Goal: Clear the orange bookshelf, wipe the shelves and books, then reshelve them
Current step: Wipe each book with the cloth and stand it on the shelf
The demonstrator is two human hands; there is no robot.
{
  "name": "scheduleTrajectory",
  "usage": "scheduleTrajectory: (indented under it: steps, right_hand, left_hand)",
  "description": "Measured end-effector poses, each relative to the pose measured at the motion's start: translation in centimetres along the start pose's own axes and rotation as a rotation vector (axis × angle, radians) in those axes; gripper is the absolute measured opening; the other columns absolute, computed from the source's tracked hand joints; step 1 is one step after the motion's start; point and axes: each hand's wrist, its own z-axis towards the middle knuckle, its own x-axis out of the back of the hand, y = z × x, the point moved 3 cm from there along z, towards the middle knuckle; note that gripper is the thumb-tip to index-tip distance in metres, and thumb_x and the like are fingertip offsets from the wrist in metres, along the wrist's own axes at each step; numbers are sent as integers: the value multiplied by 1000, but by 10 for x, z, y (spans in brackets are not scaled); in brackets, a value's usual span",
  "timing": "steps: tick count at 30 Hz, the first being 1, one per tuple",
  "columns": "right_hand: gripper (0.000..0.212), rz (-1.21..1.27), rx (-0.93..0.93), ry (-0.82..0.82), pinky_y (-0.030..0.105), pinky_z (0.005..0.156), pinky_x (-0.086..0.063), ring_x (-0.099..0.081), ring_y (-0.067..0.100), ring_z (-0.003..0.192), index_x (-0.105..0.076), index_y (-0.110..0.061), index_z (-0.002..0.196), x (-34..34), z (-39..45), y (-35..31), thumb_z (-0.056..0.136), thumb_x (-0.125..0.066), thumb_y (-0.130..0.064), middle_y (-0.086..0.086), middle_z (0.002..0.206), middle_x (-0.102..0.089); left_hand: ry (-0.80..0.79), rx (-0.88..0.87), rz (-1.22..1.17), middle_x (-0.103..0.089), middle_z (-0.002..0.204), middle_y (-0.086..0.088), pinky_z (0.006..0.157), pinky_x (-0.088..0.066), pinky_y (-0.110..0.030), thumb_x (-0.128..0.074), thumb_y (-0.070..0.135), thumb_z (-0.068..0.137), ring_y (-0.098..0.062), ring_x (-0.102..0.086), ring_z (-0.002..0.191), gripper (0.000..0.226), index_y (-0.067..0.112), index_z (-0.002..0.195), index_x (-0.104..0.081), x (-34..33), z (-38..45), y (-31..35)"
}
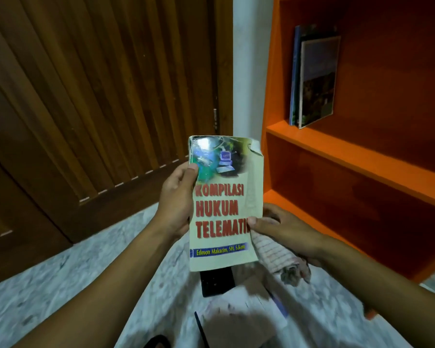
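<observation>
Book (224, 209) upright between both thumbs, other fingers apparently behind it.

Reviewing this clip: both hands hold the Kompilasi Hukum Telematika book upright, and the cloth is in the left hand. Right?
Not quite. The head view shows the cloth under the right hand, bunched against the book. The left hand holds only the book.

two shelved books (314, 79), one held book (224, 202), one cloth (274, 254)

two books (314, 79) stand upright on the orange bookshelf (357, 156); more books (239, 315) lie on the floor (48, 292).
</observation>
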Motion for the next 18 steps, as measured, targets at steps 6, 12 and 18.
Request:
scheduleTrajectory:
  steps: [6, 12, 18]
  right_hand:
    - [43, 304, 40, -86, 36, 94, -56, -68, 24, 114, -54, -17, 135, 8, -12, -18, 93, -62, -22, 4, 125, -70]
    - [48, 491, 140, 20, 36, 78, -60, -71, 32, 104, -53, -13, 134, 14, -14, -37, 87, -61, -15, 14, 118, -72]
    - [50, 471, 266, 86, 44, 88, -59, -69, 34, 108, -55, -13, 133, 39, -14, -83, 84, -63, -17, 16, 120, -71]
  left_hand:
    - [-164, -96, 73, -73, 90, -11, 62, -61, -29, -47, 27, 100, -18, -72, 71, 31, 19, 129, -56, -27, -12, 21]
    - [-189, -123, 244, -77, 95, -1, 67, -62, -29, -48, 26, 101, -17, -75, 83, 26, 37, 124, -53, -31, -14, 34]
    - [-320, 75, 499, -75, 111, -2, 90, -58, -48, -64, 15, 93, -21, -73, 100, 39, 18, 130, -51, -22, -9, 45]
